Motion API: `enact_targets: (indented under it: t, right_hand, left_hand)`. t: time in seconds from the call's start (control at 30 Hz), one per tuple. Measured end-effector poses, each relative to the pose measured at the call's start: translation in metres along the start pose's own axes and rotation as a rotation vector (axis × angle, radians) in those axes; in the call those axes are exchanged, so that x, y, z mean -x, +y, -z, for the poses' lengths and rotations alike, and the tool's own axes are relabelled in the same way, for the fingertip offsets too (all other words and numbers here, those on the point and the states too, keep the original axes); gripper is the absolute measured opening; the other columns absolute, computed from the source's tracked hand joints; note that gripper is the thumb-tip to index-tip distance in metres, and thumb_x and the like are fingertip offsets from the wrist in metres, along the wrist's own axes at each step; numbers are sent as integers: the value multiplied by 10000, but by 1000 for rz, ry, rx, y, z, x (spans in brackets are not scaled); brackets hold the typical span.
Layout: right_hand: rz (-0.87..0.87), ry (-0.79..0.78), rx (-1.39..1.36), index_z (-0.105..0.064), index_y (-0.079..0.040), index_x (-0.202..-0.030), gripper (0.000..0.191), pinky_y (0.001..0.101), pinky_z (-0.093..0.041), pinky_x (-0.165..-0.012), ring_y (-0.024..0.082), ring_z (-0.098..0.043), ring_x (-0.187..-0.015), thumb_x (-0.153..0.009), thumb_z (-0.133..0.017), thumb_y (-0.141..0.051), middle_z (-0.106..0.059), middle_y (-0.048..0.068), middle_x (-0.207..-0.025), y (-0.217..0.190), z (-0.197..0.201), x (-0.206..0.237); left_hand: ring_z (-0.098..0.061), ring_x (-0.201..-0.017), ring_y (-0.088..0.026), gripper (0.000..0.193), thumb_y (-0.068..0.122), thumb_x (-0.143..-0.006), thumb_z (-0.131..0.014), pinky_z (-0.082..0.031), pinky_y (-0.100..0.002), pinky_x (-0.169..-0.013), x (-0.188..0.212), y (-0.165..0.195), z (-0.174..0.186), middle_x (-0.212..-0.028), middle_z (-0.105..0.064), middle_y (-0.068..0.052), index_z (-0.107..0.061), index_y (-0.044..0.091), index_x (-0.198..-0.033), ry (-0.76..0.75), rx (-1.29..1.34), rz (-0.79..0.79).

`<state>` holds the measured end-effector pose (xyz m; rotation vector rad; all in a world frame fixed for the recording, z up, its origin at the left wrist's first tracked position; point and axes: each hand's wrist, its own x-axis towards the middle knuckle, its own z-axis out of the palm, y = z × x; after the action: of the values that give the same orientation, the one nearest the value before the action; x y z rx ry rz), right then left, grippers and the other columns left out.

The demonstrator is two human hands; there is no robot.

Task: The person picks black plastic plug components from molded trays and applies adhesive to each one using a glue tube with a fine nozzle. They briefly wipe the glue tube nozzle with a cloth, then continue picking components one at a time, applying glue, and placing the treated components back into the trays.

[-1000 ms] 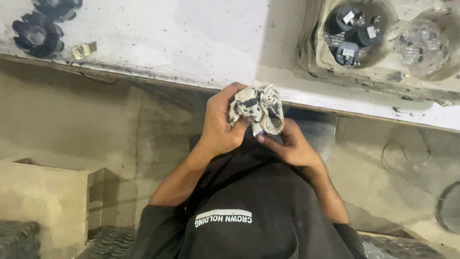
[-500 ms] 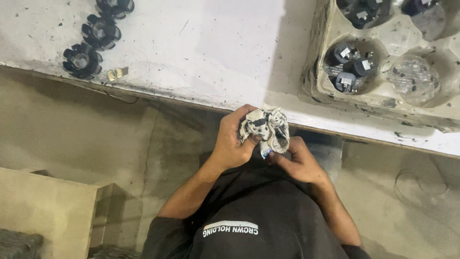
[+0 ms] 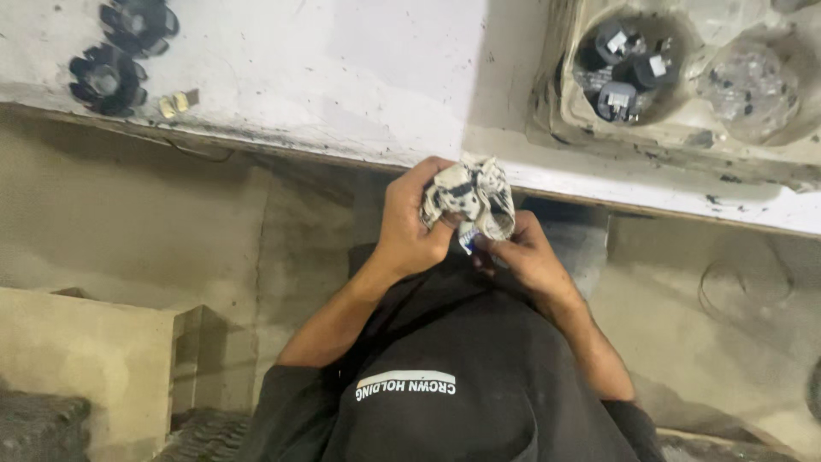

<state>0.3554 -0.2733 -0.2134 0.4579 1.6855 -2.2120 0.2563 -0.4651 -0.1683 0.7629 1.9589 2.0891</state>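
White, black-smudged crumpled cloth [image 3: 469,198] sits bunched in your left hand [image 3: 409,229], just below the front edge of the pale, scuffed work surface [image 3: 342,77] and above your dark shirt [image 3: 445,376]. Half a second ago the same bundle was held the same way; it has hardly shifted between your hands, while the view has slid so the surface edge now lies higher. That suggests you are still working the cloth rather than setting it down. Your left hand is closed round the wad from 9 o'clock; your right hand [image 3: 523,257] pinches its lower end at about 5 o'clock, where a small blue-and-white bit shows that is too small to identify. The wad has no clear long axis, though its loose folds rise toward 12 o'clock. At 1 o'clock a moulded beige pulp tray [image 3: 564,103] holds small black cylindrical parts [image 3: 623,68]; at 10 o'clock lie two black toothed round parts [image 3: 107,79] and a small brass-coloured piece [image 3: 174,104].
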Motion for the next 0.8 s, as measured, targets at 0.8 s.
enact_targets:
  t: [0.8]
  right_hand:
    - [400, 71, -171, -699, 8, -1060, 185, 261, -541, -902, 98, -656, -975, -925, -813, -46, -727, 35, -1032, 21, 12, 11]
  left_hand:
    - [-641, -986, -83, 454, 313, -1046, -739, -534, -218, -908, 15, -16, -16, -1069, -691, -53, -563, -37, -1275, 68, 126, -59]
